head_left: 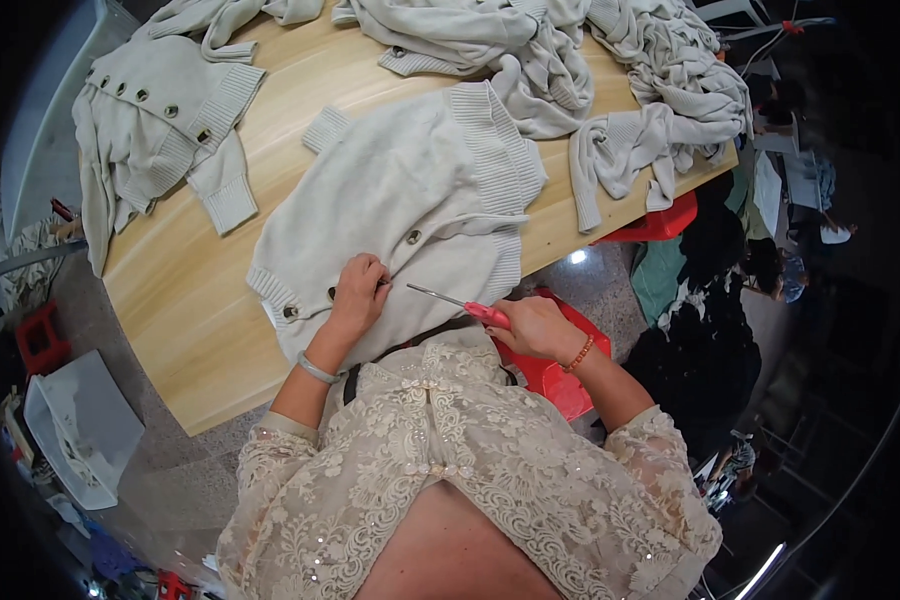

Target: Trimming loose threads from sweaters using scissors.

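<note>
A cream knit cardigan (385, 185) with dark buttons lies across the near edge of the table, its ribbed hem toward the right. On its button band, my left hand (358, 292) pinches the fabric beside a partly hidden button. What lies right under those fingertips cannot be made out. My right hand (538, 328) is closed round the red handle of a slim tool (485, 314). The tool's thin metal shaft points left toward my left hand, with its tip over the cardigan and apart from my fingers. The exact shape of the tip is too small to tell.
Another buttoned cream cardigan (160, 115) lies on the wooden table (190, 330) at the left. Several more are heaped (550, 50) at the back and right. A red stool (560, 385) stands by my right arm, a white bin (85, 425) at lower left, dark cloth (705, 320) at right.
</note>
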{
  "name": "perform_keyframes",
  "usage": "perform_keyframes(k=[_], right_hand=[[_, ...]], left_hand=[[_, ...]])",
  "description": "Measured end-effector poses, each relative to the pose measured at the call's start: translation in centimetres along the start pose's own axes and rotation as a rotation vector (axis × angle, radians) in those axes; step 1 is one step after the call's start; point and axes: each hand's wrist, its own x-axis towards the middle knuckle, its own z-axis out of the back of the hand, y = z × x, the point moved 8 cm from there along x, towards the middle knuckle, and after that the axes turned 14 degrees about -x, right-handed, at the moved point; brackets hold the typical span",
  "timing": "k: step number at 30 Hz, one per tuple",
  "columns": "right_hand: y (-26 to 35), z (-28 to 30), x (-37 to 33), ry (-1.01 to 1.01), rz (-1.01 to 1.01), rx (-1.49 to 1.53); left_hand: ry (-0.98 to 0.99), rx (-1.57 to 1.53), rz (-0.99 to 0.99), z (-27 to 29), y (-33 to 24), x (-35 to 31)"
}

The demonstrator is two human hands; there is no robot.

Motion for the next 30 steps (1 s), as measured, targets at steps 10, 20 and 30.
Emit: perform_keyframes(k=[10, 20, 30], right_hand=[[-4.1, -0.9, -3.1, -0.316, -0.096, 0.11], [-7.8, -2.1, -2.8, -0.247, -0.006, 0.146], [-10.0, -3.1, -3.7, -0.204, -0.053, 0.2]], left_hand=[[-0.095, -0.011, 0.074, -1.9, -3.9, 5.8], [0.094, 0.045, 0.241, -6.6, -0.2, 3.9], [0.151, 0.214, 0.072, -7.0, -3.7, 6.6]])
